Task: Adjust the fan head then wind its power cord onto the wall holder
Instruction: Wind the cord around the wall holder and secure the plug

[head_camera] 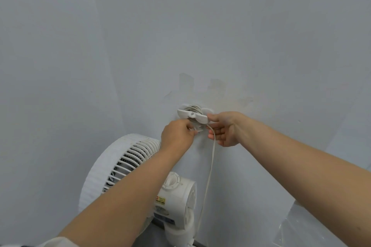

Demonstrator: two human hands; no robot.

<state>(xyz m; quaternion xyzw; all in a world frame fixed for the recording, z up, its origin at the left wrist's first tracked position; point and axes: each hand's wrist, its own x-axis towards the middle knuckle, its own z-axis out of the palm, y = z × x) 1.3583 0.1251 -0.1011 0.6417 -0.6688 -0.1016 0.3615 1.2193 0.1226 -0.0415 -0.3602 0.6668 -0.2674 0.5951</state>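
A white cord holder [192,115] is fixed on the pale wall, with several turns of cord wound behind its front wings. My left hand [176,136] pinches the white plug end [197,129] just below the holder. My right hand [224,128] steadies the holder's right wing with the thumb, its fingers around the power cord [209,168], which hangs down from there to the fan. The white fan [128,166] stands below, head tilted left, with its motor housing and dial [172,182] facing me.
The wall [180,36] is bare and pale grey with patched marks above the holder. A clear plastic sheet or box [301,226] sits at the lower right. The fan's stand [180,234] rises at the bottom centre.
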